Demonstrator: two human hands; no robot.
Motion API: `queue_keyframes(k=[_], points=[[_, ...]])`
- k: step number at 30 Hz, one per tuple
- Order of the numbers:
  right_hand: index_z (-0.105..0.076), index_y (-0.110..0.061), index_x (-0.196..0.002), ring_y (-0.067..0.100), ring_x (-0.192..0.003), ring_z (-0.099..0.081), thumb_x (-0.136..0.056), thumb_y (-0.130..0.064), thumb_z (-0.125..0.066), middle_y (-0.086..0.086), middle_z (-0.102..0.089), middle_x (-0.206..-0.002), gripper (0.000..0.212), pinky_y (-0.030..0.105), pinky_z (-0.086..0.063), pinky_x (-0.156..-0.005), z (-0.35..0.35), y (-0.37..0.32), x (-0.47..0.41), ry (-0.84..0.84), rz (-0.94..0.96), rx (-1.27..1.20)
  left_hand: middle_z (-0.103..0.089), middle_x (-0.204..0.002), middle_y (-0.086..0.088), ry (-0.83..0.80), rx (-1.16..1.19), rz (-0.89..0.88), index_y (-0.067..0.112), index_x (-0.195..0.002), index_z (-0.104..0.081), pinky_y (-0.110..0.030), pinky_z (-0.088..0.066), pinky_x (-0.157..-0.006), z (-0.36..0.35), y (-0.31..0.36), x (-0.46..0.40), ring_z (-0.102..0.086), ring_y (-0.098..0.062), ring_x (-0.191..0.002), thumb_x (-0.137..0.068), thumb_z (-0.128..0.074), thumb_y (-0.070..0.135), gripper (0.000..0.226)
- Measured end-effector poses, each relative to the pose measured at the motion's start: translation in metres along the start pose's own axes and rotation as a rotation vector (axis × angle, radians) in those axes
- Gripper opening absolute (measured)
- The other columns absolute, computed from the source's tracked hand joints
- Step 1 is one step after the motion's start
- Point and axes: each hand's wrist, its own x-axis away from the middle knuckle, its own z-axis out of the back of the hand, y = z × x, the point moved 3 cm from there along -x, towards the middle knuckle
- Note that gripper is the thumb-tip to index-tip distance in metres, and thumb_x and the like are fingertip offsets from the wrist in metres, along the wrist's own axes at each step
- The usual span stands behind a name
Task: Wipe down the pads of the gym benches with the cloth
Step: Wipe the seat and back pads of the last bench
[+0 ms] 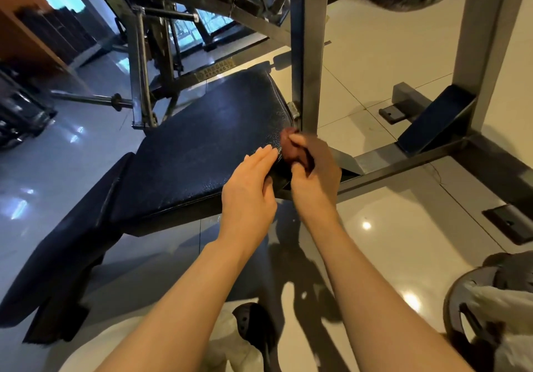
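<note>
A: How are the hands sitting?

B: Both forearms are reaching forward and slightly inward, bare, so the hands are meeting at the right-hand edge of the pad [202,143]. The left hand [249,190] is lying palm down with its fingers straight and together, the fingertips resting flat on the pad's corner and holding nothing.

A: And the other one?

B: The right hand [313,175] is sitting just beside the left, almost touching it, knuckles turned up and fingers curling in. It is gripping the cloth [291,148], a small dark reddish wad bunched in its fingers.

A: Where is the cloth against the pad?

B: It is pressing on the pad's rounded side edge, just ahead of the left fingertips and right below a grey upright post [308,63] of the frame. The cloth is blurred, so its folds are not readable.

A: What else is lying around the hands?

B: A second, lower pad [66,256] is sloping away to the left of the left forearm. Beyond the right hand, the frame's base bar [409,164] is running across pale floor tiles [375,54]. Near the right elbow a weight plate [473,293] is lying on the floor with something white draped over it.
</note>
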Motion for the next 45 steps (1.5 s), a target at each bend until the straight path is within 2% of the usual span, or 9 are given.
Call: queue_keyframes(k=[6, 10, 18, 24, 30, 35, 39, 42, 45], points=[[-0.066, -0.009, -0.114, 0.007, -0.105, -0.057, -0.079, 0.013, -0.048, -0.003, -0.063, -0.109, 0.045, 0.014, -0.044, -0.093, 0.000, -0.002, -0.028, -0.005, -0.048, 0.039, -0.057, -0.136, -0.005, 0.024, 0.014, 0.012, 0.009, -0.131, -0.058, -0.037, -0.032, -0.113, -0.001, 0.002, -0.003, -0.047, -0.017, -0.131, -0.088, -0.054, -0.009, 0.047], [-0.059, -0.012, -0.127, 0.023, -0.116, -0.057, -0.083, 0.009, -0.047, 0.010, -0.063, -0.122, 0.049, 0.032, -0.045, -0.100, -0.004, 0.000, -0.044, -0.099, -0.231, 0.088, -0.056, -0.137, -0.004, -0.009, 0.018, 0.005, 0.010, -0.132, -0.057, -0.035, -0.032, -0.114, 0.002, 0.000, -0.001, -0.046, -0.016, -0.131, -0.088, -0.054, -0.010, 0.048], [-0.067, -0.027, -0.107, 0.011, -0.103, -0.059, -0.082, 0.011, -0.047, -0.011, -0.065, -0.101, 0.049, 0.031, -0.049, -0.099, -0.003, -0.011, -0.007, 0.005, -0.153, -0.021, -0.064, -0.125, -0.002, 0.047, 0.033, -0.058, 0.012, -0.124, -0.064, -0.038, -0.046, -0.103, 0.007, -0.005, -0.007, -0.058, -0.017, -0.119, -0.085, -0.056, -0.004, 0.043], [-0.061, -0.005, -0.118, 0.001, -0.045, -0.052, -0.087, 0.009, -0.040, 0.010, -0.058, -0.074, 0.040, 0.017, -0.046, -0.049, 0.006, 0.014, -0.034, -0.129, -0.427, -0.036, -0.068, -0.116, -0.001, 0.057, 0.010, -0.059, 0.012, -0.118, -0.067, -0.032, -0.048, -0.097, 0.011, -0.006, -0.017, -0.061, -0.015, -0.109, -0.091, -0.058, 0.004, 0.030], [-0.067, -0.006, -0.119, 0.011, -0.108, -0.059, -0.081, 0.003, -0.046, 0.005, -0.067, -0.113, 0.044, 0.025, -0.044, -0.103, 0.005, -0.001, -0.032, -0.173, -0.007, 0.113, -0.066, -0.116, 0.001, 0.025, -0.024, -0.039, 0.013, -0.119, -0.066, -0.036, -0.047, -0.097, 0.008, -0.006, -0.030, -0.059, -0.015, -0.110, -0.093, -0.059, 0.011, 0.027], [-0.064, -0.014, -0.127, 0.025, -0.111, -0.061, -0.085, 0.005, -0.047, 0.011, -0.066, -0.117, 0.049, 0.034, -0.049, -0.095, 0.006, 0.032, -0.053, -0.286, -0.319, 0.241, -0.067, -0.115, 0.003, 0.015, -0.021, -0.006, 0.015, -0.118, -0.067, -0.035, -0.048, -0.097, 0.008, -0.003, -0.032, -0.059, -0.012, -0.110, -0.093, -0.060, 0.012, 0.026], [-0.058, -0.013, -0.131, 0.018, -0.114, -0.054, -0.089, -0.004, -0.056, 0.009, -0.060, -0.123, 0.043, 0.024, -0.039, -0.101, 0.012, -0.003, -0.052, -0.105, -0.049, 0.202, -0.068, -0.112, 0.003, -0.016, -0.022, 0.003, 0.015, -0.116, -0.068, -0.036, -0.048, -0.096, 0.015, -0.001, -0.036, -0.060, -0.014, -0.108, -0.091, -0.063, 0.011, 0.026], [-0.060, -0.018, -0.129, 0.028, -0.131, -0.043, -0.092, -0.023, -0.051, 0.012, -0.051, -0.138, 0.039, 0.043, -0.030, -0.113, -0.007, -0.025, -0.061, -0.314, 0.204, 0.265, -0.067, -0.112, 0.003, -0.058, -0.108, 0.020, 0.015, -0.116, -0.067, -0.035, -0.047, -0.095, 0.018, -0.002, -0.048, -0.059, -0.016, -0.106, -0.090, -0.064, 0.014, 0.026], [-0.051, -0.049, -0.123, 0.034, -0.133, -0.040, -0.088, -0.044, -0.040, 0.002, -0.038, -0.150, 0.037, 0.057, -0.032, -0.109, -0.019, -0.020, -0.052, -0.497, 0.017, 0.484, -0.067, -0.114, 0.001, -0.104, -0.188, 0.088, 0.016, -0.116, -0.067, -0.034, -0.046, -0.093, 0.024, -0.003, -0.060, -0.059, -0.019, -0.108, -0.090, -0.063, 0.018, 0.026]])
